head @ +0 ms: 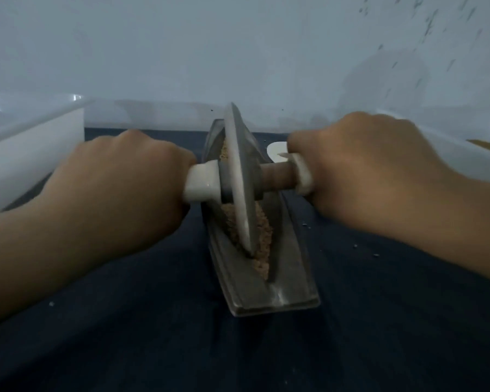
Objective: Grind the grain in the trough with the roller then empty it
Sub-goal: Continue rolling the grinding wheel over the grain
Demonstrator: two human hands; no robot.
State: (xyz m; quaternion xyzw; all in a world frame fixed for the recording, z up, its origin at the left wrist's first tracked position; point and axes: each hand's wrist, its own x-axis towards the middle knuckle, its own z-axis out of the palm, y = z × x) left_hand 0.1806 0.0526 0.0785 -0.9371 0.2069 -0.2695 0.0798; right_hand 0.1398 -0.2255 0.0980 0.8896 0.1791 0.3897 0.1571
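A long grey boat-shaped trough [289,267] lies lengthwise on the dark cloth, running away from me. Tan crushed grain [262,236] fills its groove. The roller [239,176], a grey disc on a cross axle, stands upright in the groove with its rim down in the grain. My left hand [119,179] grips the white handle on the axle's left end. My right hand [362,168] grips the white handle on the right end. Both fists hide most of the handles.
Dark blue cloth [153,321] covers the work surface, with a few loose specks on it. A white box edge [31,142] stands at the left. A small white round object [276,149] lies behind the trough. A pale wall rises close behind.
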